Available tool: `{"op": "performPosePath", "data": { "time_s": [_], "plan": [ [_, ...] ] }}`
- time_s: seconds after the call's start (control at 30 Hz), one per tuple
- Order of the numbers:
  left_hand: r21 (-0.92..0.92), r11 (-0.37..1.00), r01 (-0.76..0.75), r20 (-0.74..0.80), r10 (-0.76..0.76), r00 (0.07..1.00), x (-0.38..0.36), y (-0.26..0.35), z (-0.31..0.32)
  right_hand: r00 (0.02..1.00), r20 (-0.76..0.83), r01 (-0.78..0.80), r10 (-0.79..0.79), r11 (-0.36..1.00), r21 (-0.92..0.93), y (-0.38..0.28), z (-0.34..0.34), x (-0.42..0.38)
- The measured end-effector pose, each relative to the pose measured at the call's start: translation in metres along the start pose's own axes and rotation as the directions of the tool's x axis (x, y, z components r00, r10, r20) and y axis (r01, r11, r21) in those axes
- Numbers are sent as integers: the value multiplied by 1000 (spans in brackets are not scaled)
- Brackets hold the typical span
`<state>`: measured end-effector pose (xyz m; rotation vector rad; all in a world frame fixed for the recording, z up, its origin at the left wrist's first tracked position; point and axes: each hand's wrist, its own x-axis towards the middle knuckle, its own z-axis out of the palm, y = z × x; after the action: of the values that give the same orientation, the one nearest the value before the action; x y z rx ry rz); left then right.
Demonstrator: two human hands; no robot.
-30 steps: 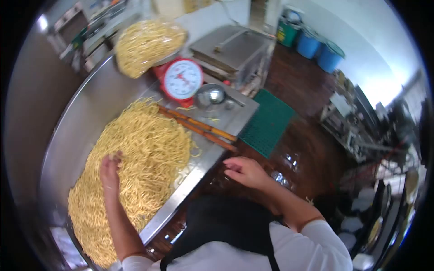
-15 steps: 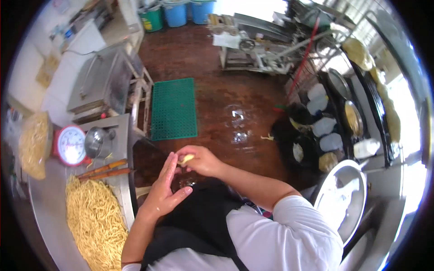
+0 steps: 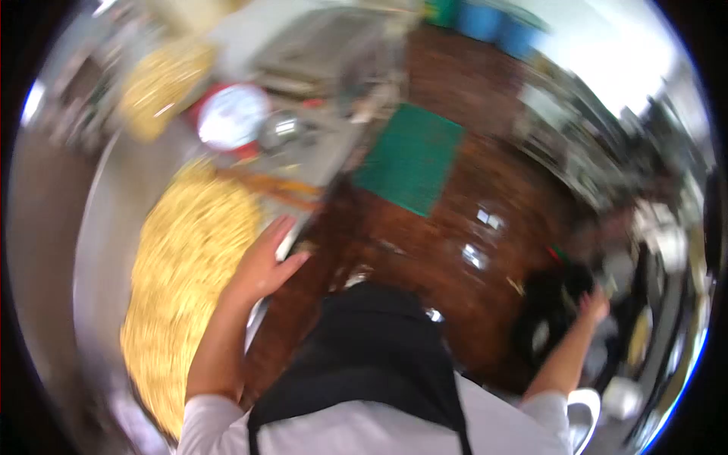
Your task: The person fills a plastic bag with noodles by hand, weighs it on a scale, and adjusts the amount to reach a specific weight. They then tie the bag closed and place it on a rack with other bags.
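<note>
My left hand (image 3: 264, 264) is open, thumb apart from the fingers, at the inner edge of the metal worktop (image 3: 106, 205). Beside it lies a large heap of yellow noodles (image 3: 189, 288). Two wooden sticks or handles (image 3: 273, 186) rest at the far end of the heap. Stretched far out to the right, my right hand (image 3: 595, 305) is smeared by motion next to a black bin or bag (image 3: 557, 292) on the floor. Whether that hand holds anything I cannot tell.
Past the noodles stand a red scale with a white dial (image 3: 233, 117), a metal cup (image 3: 282, 130) and a bag of noodles (image 3: 163, 83). A green mat (image 3: 413, 159) lies on the wet brown floor (image 3: 485, 174). Machinery (image 3: 561, 136) stands at the back right; a metal basin (image 3: 584, 417) is lower right.
My hands were together in front of me, the right one with a small pale yellow piece. Now the right arm reaches far right, the left is at the worktop, and the view has turned left.
</note>
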<state>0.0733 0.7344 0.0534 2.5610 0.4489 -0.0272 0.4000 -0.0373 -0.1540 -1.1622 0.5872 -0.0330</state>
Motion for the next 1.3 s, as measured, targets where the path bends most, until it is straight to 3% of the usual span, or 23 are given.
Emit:
{"op": "performPosePath", "data": {
  "time_s": [0.03,0.07,0.1,0.17,0.23,0.3,0.33,0.4,0.43,0.5,0.53,0.6,0.67,0.77,0.8,0.93,1.0,1.07,1.1,1.13,1.2,1.23,1.3],
  "plan": [
    [13,997,79,-93,-78,993,-14,-19,-11,992,-116,31,-40,996,-80,7,28,-13],
    [46,991,128,-208,-116,971,-30,-41,-23,925,-308,69,-224,894,-444,22,98,-52],
    [47,970,240,-284,-217,934,-51,-61,-37,975,-103,106,-196,822,-560,54,96,-33],
    [25,918,396,-460,-342,820,-98,-107,-63,959,268,272,-96,586,-763,152,130,-18],
    [-84,824,561,-591,-494,637,-145,-155,-91,768,639,501,45,579,-643,238,189,-71],
    [-206,740,641,-700,-569,432,-204,-216,-120,653,576,145,491,666,-732,272,268,-166],
    [-263,692,672,-736,-595,324,-234,-239,-134,613,604,176,509,658,-732,288,293,-196],
    [-376,658,652,-752,-628,200,-304,-307,-150,376,695,464,613,525,-714,315,327,-248],
    [-422,633,649,-752,-645,139,-336,-334,-157,358,697,479,621,518,-709,313,344,-275],
    [-456,522,721,-724,-689,41,-394,-379,-162,489,431,382,758,258,-887,294,374,-325],
    [-474,416,776,-668,-744,-9,-415,-388,-171,571,365,335,735,198,-921,298,376,-329],
    [-471,367,802,-660,-750,-45,-457,-429,-172,667,314,382,676,51,-923,291,377,-342],
    [-469,269,841,-633,-767,-108,-487,-471,-174,701,269,344,660,17,-939,282,372,-354],
    [-431,219,876,-613,-783,-105,-512,-527,-172,753,218,284,621,-7,-959,273,363,-380],
    [-352,226,909,-643,-763,-59,-523,-555,-165,763,216,275,610,-4,-961,268,359,-391],
    [-268,113,957,-678,-728,-104,-558,-634,-132,791,161,235,590,-51,-971,264,347,-430],
    [-151,92,984,-645,-764,-28,-574,-660,-121,752,198,414,628,-217,-884,258,359,-465],
    [-327,285,901,-612,-790,28,-584,-673,-118,744,249,460,620,-205,-864,254,365,-480],
    [-292,324,900,-645,-761,65,-590,-691,-106,749,249,468,614,-226,-854,252,369,-486],
    [-451,369,813,-609,-793,22,-585,-692,-99,752,245,479,611,-253,-840,246,375,-490],
    [-597,313,739,-438,-899,27,-549,-632,-130,737,326,589,592,-327,-739,236,393,-508],
    [-594,334,732,-439,-897,53,-544,-639,-127,752,322,571,575,-324,-754,233,397,-512],
    [-736,242,633,-260,-963,67,-554,-661,-129,697,471,682,541,-296,-668,231,405,-518]
  ]
}}
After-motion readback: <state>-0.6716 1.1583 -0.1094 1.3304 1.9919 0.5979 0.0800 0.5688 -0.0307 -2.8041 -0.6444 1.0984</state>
